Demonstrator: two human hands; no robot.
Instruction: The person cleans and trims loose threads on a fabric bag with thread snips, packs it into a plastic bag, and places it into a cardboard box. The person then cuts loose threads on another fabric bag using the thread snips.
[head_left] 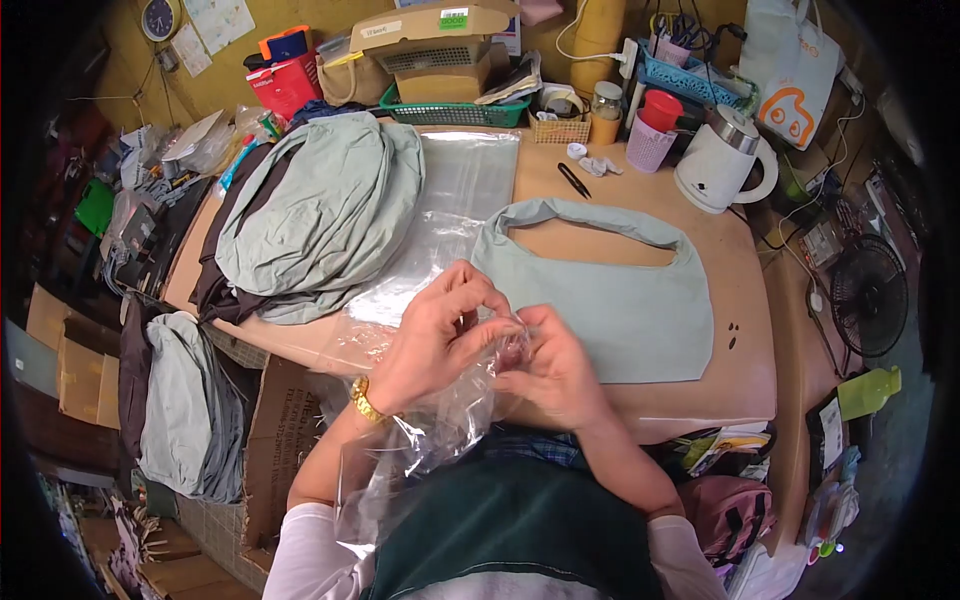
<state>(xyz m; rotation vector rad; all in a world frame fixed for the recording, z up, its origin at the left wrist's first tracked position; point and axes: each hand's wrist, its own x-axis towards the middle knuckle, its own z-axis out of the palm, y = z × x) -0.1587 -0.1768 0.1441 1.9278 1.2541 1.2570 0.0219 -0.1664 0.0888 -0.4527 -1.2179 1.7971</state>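
Note:
Both hands meet over the table's near edge, fingers pinched on a clear plastic bag (440, 430). My left hand (440, 330), with a gold watch at the wrist, grips its upper part. My right hand (550, 370) holds the gathered plastic beside the left fingertips. The bag hangs down towards my lap. Behind the hands a pale green fabric bag (610, 310) lies flat, its handle loop pointing away. Clear plastic sleeves (455, 180) lie to its left. Further left is a heap of pale green fabric bags (320, 220) on dark cloth.
Black snips (573, 181) and crumpled paper (600, 166) lie at the table's back. A white kettle (722, 160) stands back right, near a pink cup (650, 142). A green basket (455, 112) is behind. More fabric (190, 410) hangs left, beside a cardboard box (275, 450).

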